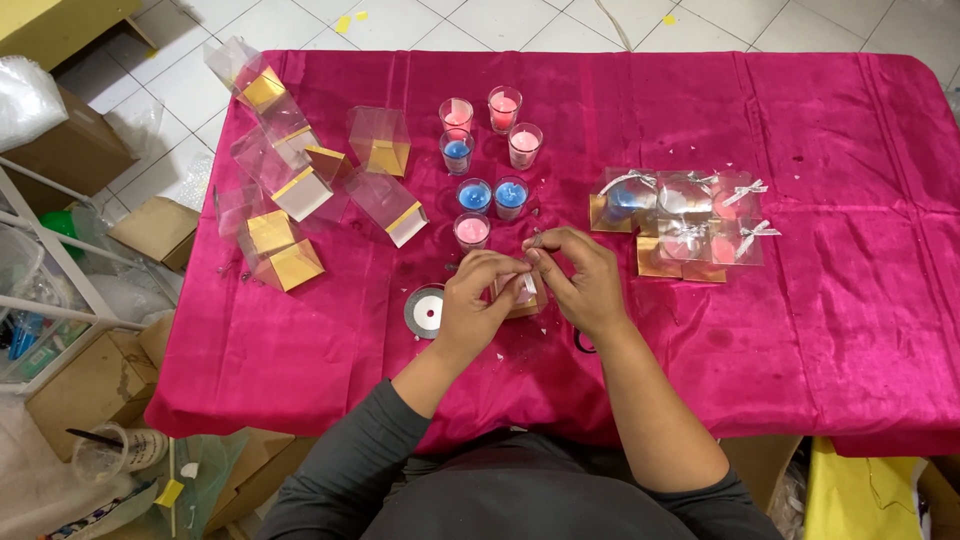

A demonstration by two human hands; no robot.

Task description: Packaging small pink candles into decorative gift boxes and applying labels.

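Hands: small clear box (522,292) was pinched between left hand (478,300) and right hand (580,280), fingers closed on it from either side, just right of ribbon spool (425,311) on counter (800,330).

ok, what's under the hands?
Both hands, left hand and right hand, cover a small clear box with a gold base on the pink cloth. Only its edge shows; its contents are hidden.

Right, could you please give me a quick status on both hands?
Left hand and right hand both closed on small clear box. Ribbon spool beside left hand, touching nothing.
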